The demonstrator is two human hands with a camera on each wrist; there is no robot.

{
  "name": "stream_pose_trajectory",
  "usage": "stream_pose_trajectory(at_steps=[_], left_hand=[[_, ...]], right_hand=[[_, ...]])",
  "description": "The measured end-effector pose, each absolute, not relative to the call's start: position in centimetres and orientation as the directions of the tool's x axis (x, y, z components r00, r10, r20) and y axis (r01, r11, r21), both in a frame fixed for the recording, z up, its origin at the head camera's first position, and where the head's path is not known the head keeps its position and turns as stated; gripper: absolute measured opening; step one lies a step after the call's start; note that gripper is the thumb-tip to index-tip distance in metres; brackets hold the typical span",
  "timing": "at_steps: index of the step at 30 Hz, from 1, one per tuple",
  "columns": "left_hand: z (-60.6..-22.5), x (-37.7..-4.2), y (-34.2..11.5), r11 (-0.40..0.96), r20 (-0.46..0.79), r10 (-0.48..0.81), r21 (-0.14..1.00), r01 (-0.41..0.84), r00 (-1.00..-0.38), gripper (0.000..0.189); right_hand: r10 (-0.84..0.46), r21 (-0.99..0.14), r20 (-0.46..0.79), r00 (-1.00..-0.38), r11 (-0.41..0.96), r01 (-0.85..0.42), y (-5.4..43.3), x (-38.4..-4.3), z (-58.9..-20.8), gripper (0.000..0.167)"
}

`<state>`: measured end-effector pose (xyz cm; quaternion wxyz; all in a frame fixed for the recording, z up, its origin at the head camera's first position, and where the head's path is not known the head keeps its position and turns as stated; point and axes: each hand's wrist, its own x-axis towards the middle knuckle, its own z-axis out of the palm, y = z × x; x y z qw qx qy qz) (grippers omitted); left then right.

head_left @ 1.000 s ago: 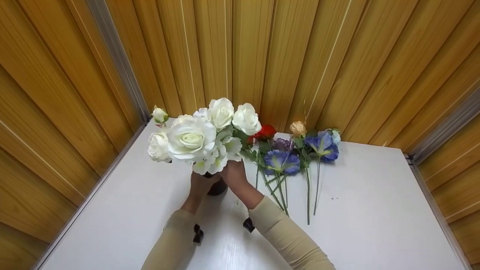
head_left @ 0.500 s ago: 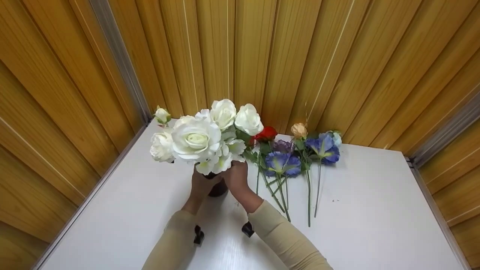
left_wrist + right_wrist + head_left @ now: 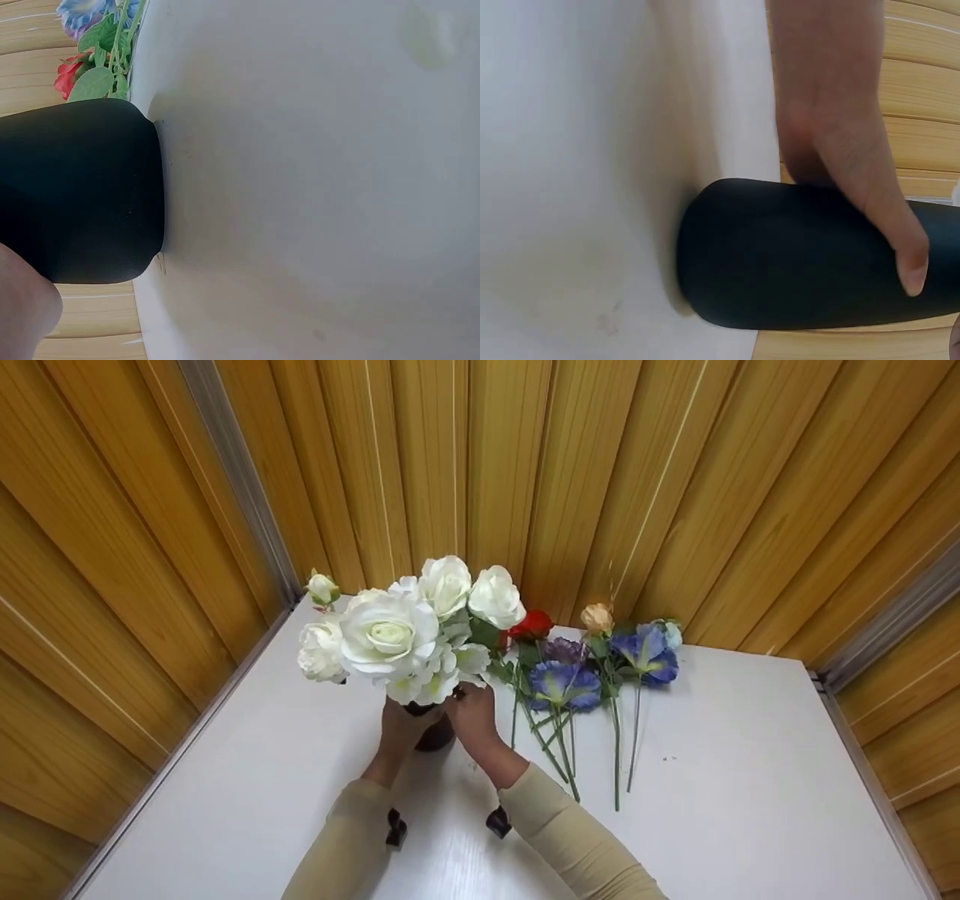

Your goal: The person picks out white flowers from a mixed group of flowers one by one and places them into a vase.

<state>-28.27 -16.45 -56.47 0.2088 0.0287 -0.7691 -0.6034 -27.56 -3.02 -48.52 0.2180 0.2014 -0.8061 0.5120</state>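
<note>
A tall dark vase (image 3: 436, 736) stands upright on the white table, filled with white artificial flowers (image 3: 390, 634). My left hand (image 3: 401, 731) grips its body from the left; in the right wrist view this hand's thumb lies across the black vase (image 3: 802, 255). At the upper right of the vase, just under the petals, is my right hand (image 3: 472, 716), fingers bent near the rim. The petals hide most of its fingertips, and I cannot tell what it holds. In the left wrist view, the vase base (image 3: 97, 191) meets the tabletop.
To the right lie loose artificial stems: blue flowers (image 3: 564, 685), a red rose (image 3: 532, 625), a peach rose (image 3: 597, 617) and a purple bloom (image 3: 564, 650). Wood-patterned panels (image 3: 585, 472) rise behind the white table (image 3: 750, 780).
The right fingers have shifted slightly under the petals, and a small dark patch now shows beside them. The left hand keeps its grip; the vase and bouquet stay nearly in place.
</note>
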Motion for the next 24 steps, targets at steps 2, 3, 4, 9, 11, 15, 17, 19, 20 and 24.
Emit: stream_pose_trajectory(at_steps=[2,3,4,9,11,15,17,19,20,24], left_hand=[[-56.6,-28.4,-16.4,0.275,0.298,-0.288,0.936,0.22,-0.91,0.089],[-56.6,-28.5,-16.3,0.268,0.296,-0.285,0.938,0.221,-0.912,0.09],[-56.7,-28.5,-16.2,0.255,0.288,-0.283,0.942,0.217,-0.915,0.091],[-56.7,-28.3,-16.1,0.209,0.219,-0.268,0.964,0.166,-0.938,0.093],[-56.6,-28.0,-16.6,0.205,0.197,-0.262,0.968,0.145,-0.945,0.092],[-56.3,-27.3,-17.9,0.201,0.149,-0.215,0.974,0.105,-0.965,0.093],[-55.9,-26.8,-18.8,0.228,0.127,-0.169,0.97,0.086,-0.977,0.093],[-55.1,-26.2,-19.7,0.311,0.103,-0.121,0.949,0.06,-0.987,0.094],[-54.5,-25.8,-20.1,0.388,0.077,-0.104,0.921,0.03,-0.992,0.094],[-50.9,-23.1,-21.2,0.753,-0.099,-0.072,0.648,-0.119,-0.992,0.085]], right_hand=[[-0.115,-0.783,0.518,-0.848,0.337,-0.523,-2.1,-27.2,-48.4,0.009],[-0.124,-0.773,0.538,-0.834,0.321,-0.547,-1.3,-27.1,-48.4,0.007],[-0.137,-0.765,0.554,-0.821,0.305,-0.567,-0.4,-27.1,-48.4,0.007],[-0.25,-0.629,0.627,-0.738,0.396,-0.669,6.0,-26.6,-48.6,0.008],[-0.278,-0.654,0.537,-0.797,0.46,-0.601,8.8,-26.3,-48.7,0.008],[-0.254,-0.684,0.346,-0.903,0.591,-0.428,14.0,-25.6,-49.2,0.011],[-0.227,-0.672,0.279,-0.933,0.648,-0.359,16.4,-25.3,-49.5,0.011],[-0.208,-0.652,0.226,-0.952,0.694,-0.306,18.5,-24.9,-49.7,0.012],[-0.199,-0.641,0.204,-0.958,0.713,-0.285,19.4,-24.7,-49.7,0.013],[-0.187,-0.578,0.161,-0.969,0.778,-0.246,22.5,-23.8,-49.3,0.02]])
